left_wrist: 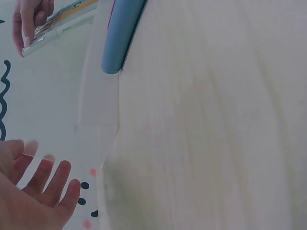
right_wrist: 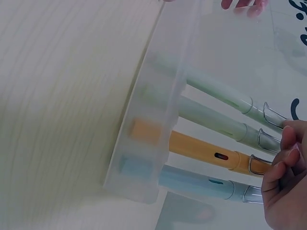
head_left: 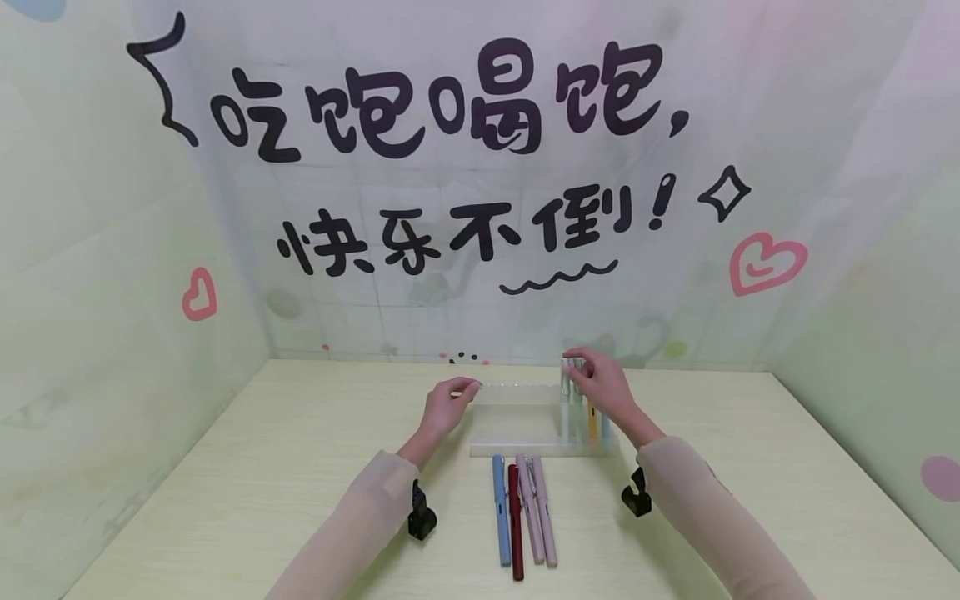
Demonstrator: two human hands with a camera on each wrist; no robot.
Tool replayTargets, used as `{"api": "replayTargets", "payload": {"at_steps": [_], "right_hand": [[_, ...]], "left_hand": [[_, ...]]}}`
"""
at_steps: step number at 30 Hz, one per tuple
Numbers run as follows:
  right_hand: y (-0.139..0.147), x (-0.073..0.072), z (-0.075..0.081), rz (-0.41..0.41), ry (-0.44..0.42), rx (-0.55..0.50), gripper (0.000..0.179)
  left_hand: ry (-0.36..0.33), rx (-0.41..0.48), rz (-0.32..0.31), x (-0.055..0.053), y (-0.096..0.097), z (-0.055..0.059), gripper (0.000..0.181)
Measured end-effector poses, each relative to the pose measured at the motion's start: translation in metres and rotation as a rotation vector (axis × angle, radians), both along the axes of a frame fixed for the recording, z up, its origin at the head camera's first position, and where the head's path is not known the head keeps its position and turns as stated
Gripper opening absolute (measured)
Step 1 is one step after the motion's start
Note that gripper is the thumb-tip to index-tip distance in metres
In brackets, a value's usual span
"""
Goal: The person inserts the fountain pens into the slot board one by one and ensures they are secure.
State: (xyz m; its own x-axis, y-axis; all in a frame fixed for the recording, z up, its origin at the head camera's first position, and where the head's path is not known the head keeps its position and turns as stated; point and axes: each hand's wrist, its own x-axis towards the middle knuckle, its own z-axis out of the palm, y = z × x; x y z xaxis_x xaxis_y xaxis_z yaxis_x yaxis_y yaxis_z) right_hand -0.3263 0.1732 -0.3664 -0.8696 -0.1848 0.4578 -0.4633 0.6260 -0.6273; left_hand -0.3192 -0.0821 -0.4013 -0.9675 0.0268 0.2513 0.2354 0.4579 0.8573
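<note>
A clear frosted pen stand [head_left: 517, 450] stands toward the back of the table. At its upper left corner my left hand [head_left: 448, 407] pinches the transparent edge, thumb against fingers, the other fingers spread in the left wrist view. At the right end, several pens stand upright in a row: a pale green pen [right_wrist: 218, 91], a second pale green pen [right_wrist: 211, 118], an orange-yellow pen [right_wrist: 204, 150] and a light blue pen [right_wrist: 196, 181]. My right hand [head_left: 602, 385] pinches the cap end of the leftmost pale green pen, its bottom behind the stand's frosted front bar.
In front of the stand lie a blue pen [head_left: 501, 512], a dark red pen [head_left: 515, 525] and two pale pink-purple pens [head_left: 530, 512], roughly side by side. A printed cloth wall [head_left: 420, 325] rises behind the table [head_left: 300, 500] and on both sides.
</note>
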Motion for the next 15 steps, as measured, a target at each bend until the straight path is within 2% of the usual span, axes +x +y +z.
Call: {"api": "replayTargets", "payload": {"at_steps": [15], "right_hand": [[-0.0022,-0.002,-0.0022,-0.011,0.019,0.019,0.023]], "left_hand": [[-0.008,0.006,-0.001,0.0007,-0.0001,0.0008,0.026]]}}
